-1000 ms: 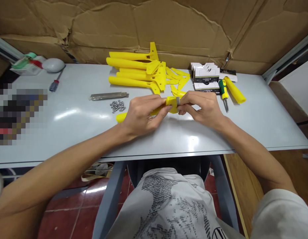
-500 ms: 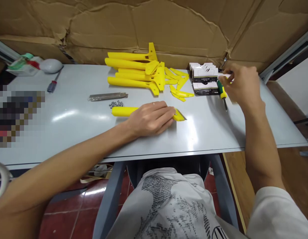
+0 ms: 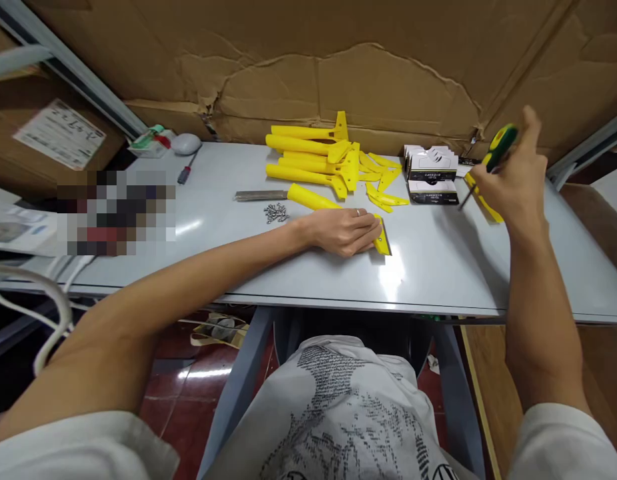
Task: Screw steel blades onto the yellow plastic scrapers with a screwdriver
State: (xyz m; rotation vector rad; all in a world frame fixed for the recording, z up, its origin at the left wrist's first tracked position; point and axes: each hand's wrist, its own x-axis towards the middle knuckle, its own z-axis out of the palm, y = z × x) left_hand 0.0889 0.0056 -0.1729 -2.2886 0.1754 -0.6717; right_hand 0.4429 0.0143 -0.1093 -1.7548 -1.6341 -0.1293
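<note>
My left hand (image 3: 344, 232) is wrapped round a yellow scraper (image 3: 311, 198) that lies on the grey-white table, with its bladed head showing past my fingers. Raised at the right, my right hand (image 3: 521, 170) holds a green and yellow screwdriver (image 3: 502, 145), its tip pointing down to the left. Beneath that hand a yellow piece (image 3: 488, 205) lies on the table. Small screws (image 3: 276, 213) sit in a pile left of my left hand, beside a stack of grey blades (image 3: 260, 195). Behind them are several yellow scraper handles (image 3: 303, 175) and loose yellow plates (image 3: 383, 197).
Black and white cards (image 3: 432, 192) stand at the back right. A second screwdriver (image 3: 185, 173) and a white rounded object (image 3: 185, 143) are at the back left. A cardboard sheet (image 3: 348, 80) rises behind the table (image 3: 298, 279).
My right hand has picked up the green and yellow screwdriver and raised it. The scraper under my left hand has turned, its head now angled nearer the front. The view has shifted left.
</note>
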